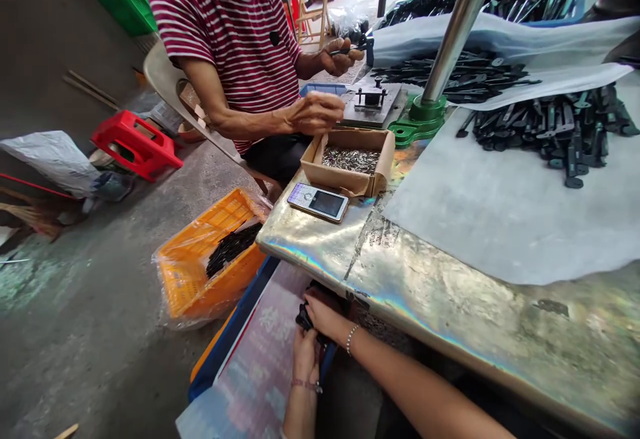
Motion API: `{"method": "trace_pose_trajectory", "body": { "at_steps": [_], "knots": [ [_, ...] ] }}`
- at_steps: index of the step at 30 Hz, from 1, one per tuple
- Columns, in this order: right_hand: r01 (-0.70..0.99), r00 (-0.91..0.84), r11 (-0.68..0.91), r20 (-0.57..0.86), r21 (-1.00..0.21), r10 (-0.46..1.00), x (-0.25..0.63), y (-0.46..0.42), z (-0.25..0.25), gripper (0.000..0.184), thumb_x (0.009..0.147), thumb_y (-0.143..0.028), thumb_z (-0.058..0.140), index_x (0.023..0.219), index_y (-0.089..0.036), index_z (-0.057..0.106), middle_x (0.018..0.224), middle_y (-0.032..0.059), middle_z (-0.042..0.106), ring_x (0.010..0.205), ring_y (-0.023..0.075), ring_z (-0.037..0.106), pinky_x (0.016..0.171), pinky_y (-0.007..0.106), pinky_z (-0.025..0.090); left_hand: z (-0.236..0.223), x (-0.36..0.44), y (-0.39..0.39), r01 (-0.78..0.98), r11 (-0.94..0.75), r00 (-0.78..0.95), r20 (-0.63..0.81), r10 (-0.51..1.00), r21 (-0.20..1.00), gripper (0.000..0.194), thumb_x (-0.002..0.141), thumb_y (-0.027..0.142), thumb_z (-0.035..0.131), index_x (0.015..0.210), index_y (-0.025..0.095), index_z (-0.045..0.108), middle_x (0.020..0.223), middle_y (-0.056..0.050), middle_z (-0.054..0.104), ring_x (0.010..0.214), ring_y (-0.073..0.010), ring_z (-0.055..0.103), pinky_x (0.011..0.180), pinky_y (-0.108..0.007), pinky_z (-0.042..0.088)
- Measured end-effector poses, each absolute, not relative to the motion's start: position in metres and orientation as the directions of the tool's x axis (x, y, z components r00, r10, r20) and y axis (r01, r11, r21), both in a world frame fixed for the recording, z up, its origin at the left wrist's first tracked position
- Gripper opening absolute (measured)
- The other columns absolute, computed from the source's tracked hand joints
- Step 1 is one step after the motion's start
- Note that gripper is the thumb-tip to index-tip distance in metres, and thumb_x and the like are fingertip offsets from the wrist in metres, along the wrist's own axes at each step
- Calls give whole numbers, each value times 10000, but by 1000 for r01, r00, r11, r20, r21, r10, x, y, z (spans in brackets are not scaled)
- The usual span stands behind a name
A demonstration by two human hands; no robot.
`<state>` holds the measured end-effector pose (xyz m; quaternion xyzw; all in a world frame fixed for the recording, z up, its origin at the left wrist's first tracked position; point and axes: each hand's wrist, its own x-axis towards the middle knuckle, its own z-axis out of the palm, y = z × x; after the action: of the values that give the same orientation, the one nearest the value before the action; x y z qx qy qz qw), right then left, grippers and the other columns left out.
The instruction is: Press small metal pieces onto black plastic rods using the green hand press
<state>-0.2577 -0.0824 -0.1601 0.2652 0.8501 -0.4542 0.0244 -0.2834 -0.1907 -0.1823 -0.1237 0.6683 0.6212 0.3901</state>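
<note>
Below the near edge of the table, my two hands are close together over a crate lined with a pale printed sheet (260,359). My left hand (304,353) has its fingers closed round black parts (303,317). From the right, my right hand (324,317) reaches in with its fingers curled against the same dark pieces. The parts look like small black plastic or metal pieces; their exact kind is too small to make out. Some of my fingers and the rest of the pieces are hidden.
A worktable (320,245) carries a phone (319,201), a cardboard box (310,171) of small metal pins, a green-based press stand (420,119) and piled black parts (555,125). A co-worker (235,52) sits opposite, holding a part. An orange crate (185,285) stands on the floor.
</note>
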Motion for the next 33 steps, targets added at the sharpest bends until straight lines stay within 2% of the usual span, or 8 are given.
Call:
{"method": "trace_pose_trajectory", "body": {
  "at_steps": [4, 11, 15, 19, 23, 26, 29, 33],
  "knots": [
    [566, -822, 510, -400, -647, 405, -236, -80, -157, 174, 958, -289, 595, 1069, -161, 637, 1044, 51, 672, 914, 197, 660, 823, 403, 564, -177, -287, -196, -679, 234, -636, -717, 284, 696, 275, 578, 150, 733, 839, 185, 655, 815, -44, 729, 749, -202, 697, 694, -310, 547],
    [522, -842, 580, -486, -625, 234, -229, -91, -150, 182, 933, -250, 639, 1076, -136, 644, 1106, 70, 671, 991, 217, 659, 856, 415, 566, -172, -296, -212, -645, 384, -622, -745, 239, 661, 226, 652, 189, 712, 855, 184, 612, 829, -37, 704, 776, -171, 679, 687, -280, 534],
    [518, -846, 579, -476, -630, 239, -231, -91, -149, 201, 929, -251, 645, 1088, -129, 642, 1119, 81, 668, 1011, 226, 654, 884, 431, 555, -175, -299, -224, -571, 522, -638, -743, 205, 634, 290, 693, 257, 690, 946, 177, 574, 899, -84, 701, 831, -225, 694, 724, -364, 561],
    [490, -870, 555, -420, -672, 259, -226, -87, -139, 167, 944, -248, 621, 1061, -131, 645, 1089, 67, 678, 992, 216, 659, 883, 430, 549, -181, -310, -236, -381, 650, -761, -623, 184, 658, 465, 704, 294, 648, 1120, 146, 504, 1103, -185, 655, 1089, -346, 625, 856, -489, 531],
    [440, -896, 510, -325, -739, 303, -199, -84, -107, 119, 964, -164, 535, 1005, -140, 644, 1033, 52, 681, 956, 199, 655, 863, 382, 532, -182, -335, -230, -54, 678, -867, -371, 332, 733, 494, 749, 341, 579, 1194, 141, 500, 1330, -200, 544, 1314, -329, 459, 1104, -471, 356],
    [395, -909, 471, -260, -789, 327, -163, -84, -79, 147, 941, -125, 499, 988, -176, 628, 1000, 40, 678, 922, 181, 651, 818, 285, 499, -184, -354, -212, 155, 633, -828, -250, 502, 758, 482, 788, 399, 540, 1189, 134, 553, 1366, -189, 533, 1351, -298, 425, 1158, -444, 289],
    [392, -901, 435, -242, -811, 360, -119, -90, -64, 152, 941, -127, 467, 951, -196, 602, 954, 32, 672, 887, 172, 645, 776, 252, 474, -190, -364, -192, 282, 582, -747, -206, 632, 763, 442, 784, 408, 548, 1127, 138, 616, 1279, -181, 612, 1275, -303, 511, 1124, -466, 340],
    [457, -856, 343, -301, -821, 419, -63, -108, -70, 190, 971, -177, 412, 891, -199, 582, 886, 40, 663, 823, 188, 643, 731, 276, 465, -198, -357, -182, 361, 547, -666, -202, 718, 755, 318, 758, 391, 578, 963, 169, 677, 1072, -155, 716, 1084, -321, 643, 1018, -507, 442]
  ]
}}
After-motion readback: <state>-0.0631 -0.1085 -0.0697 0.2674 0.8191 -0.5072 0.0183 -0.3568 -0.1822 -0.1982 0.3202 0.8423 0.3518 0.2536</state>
